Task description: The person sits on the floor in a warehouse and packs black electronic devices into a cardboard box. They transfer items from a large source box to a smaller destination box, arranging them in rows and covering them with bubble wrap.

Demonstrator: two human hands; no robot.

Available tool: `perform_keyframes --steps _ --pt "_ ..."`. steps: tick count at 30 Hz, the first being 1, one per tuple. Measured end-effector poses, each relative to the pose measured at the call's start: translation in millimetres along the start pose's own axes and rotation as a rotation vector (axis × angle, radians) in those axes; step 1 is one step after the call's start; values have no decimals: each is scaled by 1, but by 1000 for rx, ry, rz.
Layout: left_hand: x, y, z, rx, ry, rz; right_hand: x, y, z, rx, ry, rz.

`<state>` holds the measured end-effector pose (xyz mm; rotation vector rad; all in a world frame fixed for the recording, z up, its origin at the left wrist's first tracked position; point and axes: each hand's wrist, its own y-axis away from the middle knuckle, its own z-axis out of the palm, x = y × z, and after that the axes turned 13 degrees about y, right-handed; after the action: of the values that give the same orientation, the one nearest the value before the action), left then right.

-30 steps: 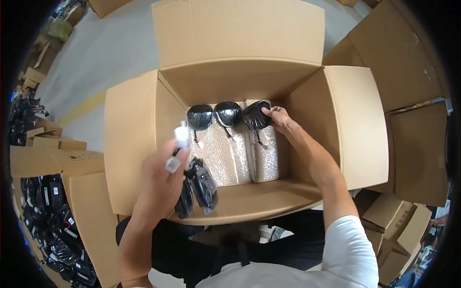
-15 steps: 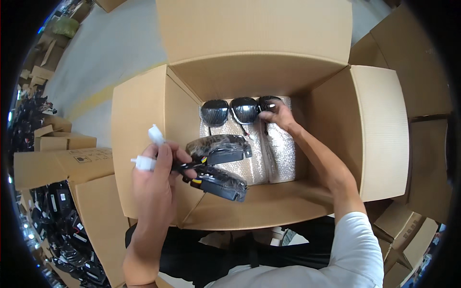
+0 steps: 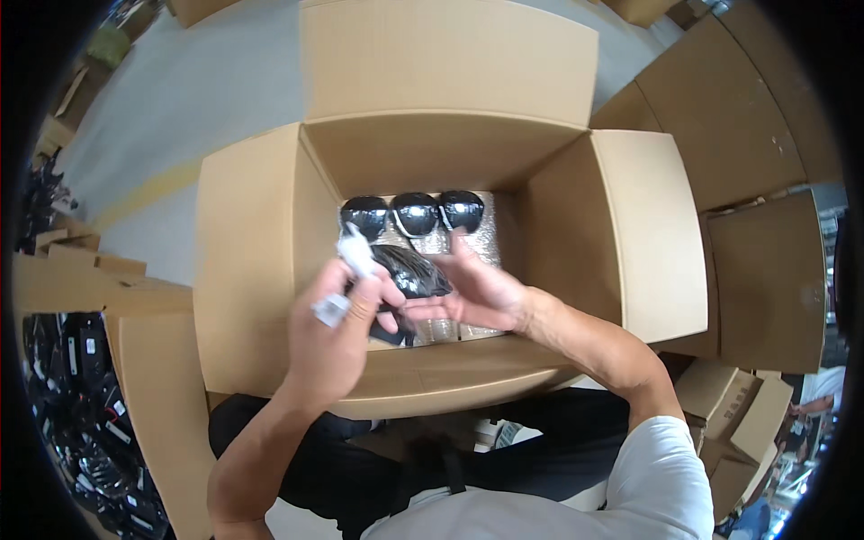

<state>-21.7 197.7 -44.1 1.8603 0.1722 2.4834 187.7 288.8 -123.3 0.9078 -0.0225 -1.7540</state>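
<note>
My left hand [image 3: 335, 335] is closed around the leads of two black parts, with white wrapped ends [image 3: 357, 254] sticking out past its fingers. One glossy black part in clear film [image 3: 410, 272] hangs over the open cardboard box [image 3: 562, 234]. The second black part [image 3: 389, 337] is mostly hidden behind my left hand. Beside the upper part, my right hand [image 3: 486, 290] is open, palm turned up and fingers stretched toward it; whether they touch is unclear. Three rounded black parts [image 3: 416, 216] lie in a row along the box's far side, on bubble wrap [image 3: 486, 247].
The box's flaps stand outward, the right flap [image 3: 650, 234] among them. At left, another carton [image 3: 153, 396] adjoins a heap of black parts [image 3: 85, 405]. Cartons [image 3: 729, 405] stack at right. Beyond the box lies grey floor [image 3: 216, 81] with a yellow line.
My right hand has left the far row and come back beside the held parts. My left hand has moved them rightward and farther over the box. The view has shifted slightly.
</note>
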Motion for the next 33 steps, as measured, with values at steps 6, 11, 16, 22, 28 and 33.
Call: perform_keyframes --steps 6,11,16,22,28,33 --pt "-24 14 12 34 -408 -29 -15 -20 -28 435 263 -309" --pt "-2 11 19 4 -382 -264 -27 -16 -271 1192 574 -170" --pt "-9 8 17 -48 -416 -239 8 -42 -384 1151 484 -467" --pt "-6 10 15 61 -423 -298 22 -83 -294 1395 1739 -62" --pt "-13 10 5 167 -247 -164 35 -80 -317 972 2218 216" --pt "-2 -3 3 322 148 43 -10 -65 -240 497 1482 462"
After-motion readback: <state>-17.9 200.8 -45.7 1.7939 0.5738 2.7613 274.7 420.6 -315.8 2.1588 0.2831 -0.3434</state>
